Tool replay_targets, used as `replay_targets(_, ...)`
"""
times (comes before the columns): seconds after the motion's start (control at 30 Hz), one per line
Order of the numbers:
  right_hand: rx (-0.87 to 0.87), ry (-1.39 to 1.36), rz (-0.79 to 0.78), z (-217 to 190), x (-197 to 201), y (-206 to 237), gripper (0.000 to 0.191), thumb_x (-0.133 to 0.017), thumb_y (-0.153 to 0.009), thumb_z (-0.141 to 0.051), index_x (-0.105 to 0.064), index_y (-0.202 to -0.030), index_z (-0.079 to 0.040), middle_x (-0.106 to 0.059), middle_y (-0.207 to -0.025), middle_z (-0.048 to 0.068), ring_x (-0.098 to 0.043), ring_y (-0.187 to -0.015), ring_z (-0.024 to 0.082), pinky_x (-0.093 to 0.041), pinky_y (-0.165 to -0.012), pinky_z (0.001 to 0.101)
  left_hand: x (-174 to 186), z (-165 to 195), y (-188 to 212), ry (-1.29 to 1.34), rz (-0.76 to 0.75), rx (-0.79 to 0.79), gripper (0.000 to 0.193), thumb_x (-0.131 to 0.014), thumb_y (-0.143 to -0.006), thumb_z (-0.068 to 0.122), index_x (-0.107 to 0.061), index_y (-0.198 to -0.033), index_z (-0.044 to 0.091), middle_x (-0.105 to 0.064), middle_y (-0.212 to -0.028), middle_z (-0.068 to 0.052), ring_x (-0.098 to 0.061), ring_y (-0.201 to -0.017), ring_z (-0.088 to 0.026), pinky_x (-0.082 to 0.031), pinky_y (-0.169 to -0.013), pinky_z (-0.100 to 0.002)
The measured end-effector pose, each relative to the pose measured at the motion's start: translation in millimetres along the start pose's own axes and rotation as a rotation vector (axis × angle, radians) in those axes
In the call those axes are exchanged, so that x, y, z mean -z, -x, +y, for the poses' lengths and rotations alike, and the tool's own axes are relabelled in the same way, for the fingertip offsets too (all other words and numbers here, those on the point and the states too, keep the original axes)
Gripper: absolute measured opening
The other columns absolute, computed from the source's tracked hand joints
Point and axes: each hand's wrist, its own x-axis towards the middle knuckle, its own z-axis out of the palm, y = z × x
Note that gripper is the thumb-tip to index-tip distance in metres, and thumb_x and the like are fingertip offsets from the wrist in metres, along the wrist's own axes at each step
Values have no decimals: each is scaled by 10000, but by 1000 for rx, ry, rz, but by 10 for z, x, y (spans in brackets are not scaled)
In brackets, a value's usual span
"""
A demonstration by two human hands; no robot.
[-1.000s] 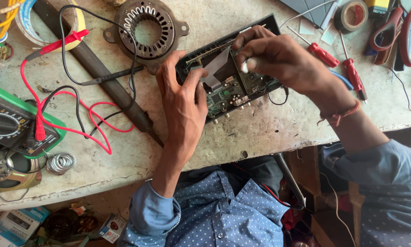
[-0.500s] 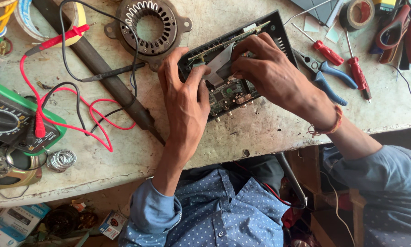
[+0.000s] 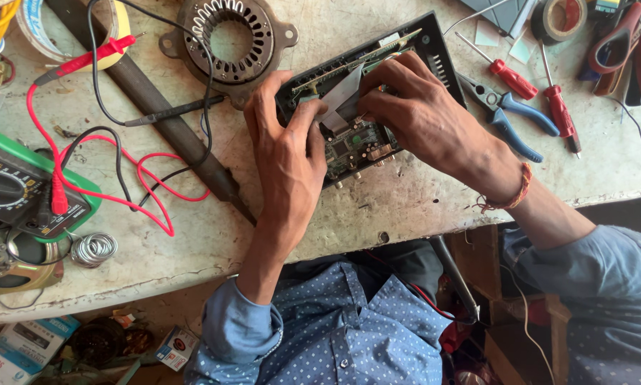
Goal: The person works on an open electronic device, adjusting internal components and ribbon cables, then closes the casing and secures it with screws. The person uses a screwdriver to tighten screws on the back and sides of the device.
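An opened black electronics box (image 3: 434,53) with a green circuit board (image 3: 352,150) inside lies on the worn white workbench (image 3: 377,214). My left hand (image 3: 288,153) rests on the box's left part, fingers pressing on the board's edge and a flat grey ribbon cable (image 3: 342,93). My right hand (image 3: 420,117) covers the middle of the box, fingertips pinching at the same cable over the board. What lies under the fingers is hidden.
A round motor stator (image 3: 228,36) and a dark metal bar (image 3: 171,128) lie to the left. A green multimeter (image 3: 21,189) with red and black leads (image 3: 131,196) sits at far left, beside a solder coil (image 3: 92,248). Blue-handled pliers (image 3: 509,117), red screwdrivers (image 3: 513,78) and tape (image 3: 559,18) lie right.
My right hand has dropped from above the box onto the board and closed its fingertips on the ribbon cable. My left hand has stayed on the box's left part.
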Motion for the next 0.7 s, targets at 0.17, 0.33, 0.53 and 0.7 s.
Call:
replay_targets(0.17,-2,-8,-13,-2,16,4,158,-722,-944,-79,-693,-1093,-33,-618,-1211,100,-556,-1147,312,-499,-1004,399,-4,3,-5,-2,3,-1,268,-696,-886,-111,-697,-1123,14,-426,-1465,-161,-425,-1413,-376,-389,-1194,-473)
replay_targets(0.33,48,45,-33,-2,50,-2,200,-715,-892,-36,-682,-1089,-37,-621,-1208,95,-556,-1141,314,-502,-1004,400,3,8,-6,-6,-2,1,275,-699,-881,-110,-699,-1126,15,-428,-1465,-161,-428,-1410,-375,-383,-1195,-477)
replay_targets(0.53,63,65,-57,-2,78,-4,220,-705,-866,-3,-665,-1079,-44,-616,-1201,96,-559,-1128,314,-507,-1001,398,5,14,-8,-4,-6,10,271,-700,-885,-110,-697,-1123,21,-428,-1467,-156,-426,-1414,-373,-389,-1194,-473)
replay_targets(0.7,98,133,-60,-6,76,8,273,-704,-836,37,-656,-1094,-40,-609,-1199,104,-563,-1145,311,-524,-1002,387,6,21,-4,-15,-4,6,283,-699,-868,-115,-700,-1116,22,-426,-1465,-153,-422,-1413,-374,-393,-1192,-474)
